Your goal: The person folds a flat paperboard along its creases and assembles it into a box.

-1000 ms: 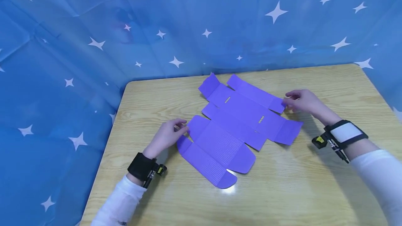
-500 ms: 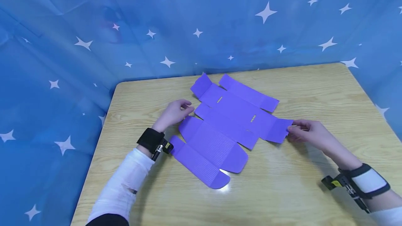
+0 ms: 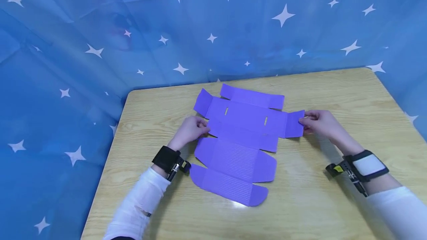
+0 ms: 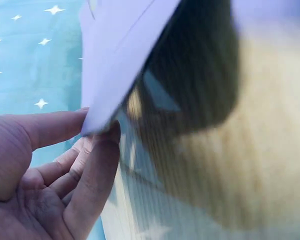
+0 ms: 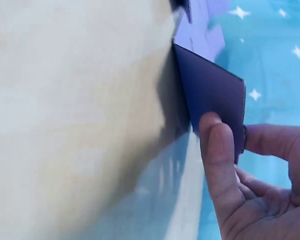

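Observation:
An unfolded purple cardboard box (image 3: 247,116) lies spread over the wooden table, with slots, creases and several side flaps. My left hand (image 3: 191,130) pinches its left edge beside the middle panel; in the left wrist view the thumb and a finger (image 4: 92,185) grip a corner of the purple card (image 4: 115,65). At the other side my right hand (image 3: 320,123) pinches the outer end of the right flap (image 3: 295,124). The right wrist view has this flap (image 5: 210,90) tilted up from the table, fingers on one face and thumb on the other.
The wooden table (image 3: 310,195) reaches back to a blue cloth (image 3: 247,21) with white stars, which hangs behind it and along the left side. Each wrist wears a black strap (image 3: 165,161) with a small camera.
The cardboard has turned so its long panels lie nearly level across the table. My left hand now pinches its left edge; my right hand went from the upper flap to the right flap.

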The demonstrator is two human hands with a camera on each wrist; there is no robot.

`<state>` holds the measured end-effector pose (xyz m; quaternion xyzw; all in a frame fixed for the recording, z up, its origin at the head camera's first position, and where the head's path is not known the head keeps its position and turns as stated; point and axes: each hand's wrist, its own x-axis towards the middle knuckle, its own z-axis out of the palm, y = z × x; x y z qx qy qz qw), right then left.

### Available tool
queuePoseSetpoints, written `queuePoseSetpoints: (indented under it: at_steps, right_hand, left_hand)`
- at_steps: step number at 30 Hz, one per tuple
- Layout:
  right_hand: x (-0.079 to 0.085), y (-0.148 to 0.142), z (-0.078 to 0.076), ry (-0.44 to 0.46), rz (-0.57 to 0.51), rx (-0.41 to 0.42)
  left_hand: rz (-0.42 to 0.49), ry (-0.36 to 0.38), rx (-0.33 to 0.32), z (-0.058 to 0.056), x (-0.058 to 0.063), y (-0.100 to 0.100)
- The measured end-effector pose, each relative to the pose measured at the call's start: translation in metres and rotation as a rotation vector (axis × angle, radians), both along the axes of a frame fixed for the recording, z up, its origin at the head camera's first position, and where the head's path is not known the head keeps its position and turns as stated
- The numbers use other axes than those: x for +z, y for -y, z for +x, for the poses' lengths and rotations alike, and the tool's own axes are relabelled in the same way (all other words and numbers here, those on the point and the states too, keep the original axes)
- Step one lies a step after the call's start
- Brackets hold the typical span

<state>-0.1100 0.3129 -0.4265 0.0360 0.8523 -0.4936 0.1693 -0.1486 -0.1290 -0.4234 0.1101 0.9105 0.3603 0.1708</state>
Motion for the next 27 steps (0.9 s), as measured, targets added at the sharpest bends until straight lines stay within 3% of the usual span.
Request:
queuePoseSetpoints:
  at_steps: [4, 10, 19, 27]
  right_hand:
    - [0.006, 0.002, -0.020, -0.022, 0.076, -0.001]
    - [0.015, 0.005, -0.040, -0.063, 0.223, 0.006]
    - [0.012, 0.010, -0.050, -0.098, 0.287, 0.031]
    - [0.008, 0.014, -0.050, -0.078, 0.301, 0.032]
  left_hand:
    - [0.015, 0.022, 0.023, 0.018, -0.002, -0.002]
    - [-0.036, -0.020, 0.043, 0.040, -0.009, -0.009]
    - [-0.079, -0.055, 0.040, 0.042, -0.012, -0.006]
    - [-0.175, -0.186, 0.019, 0.047, 0.001, -0.004]
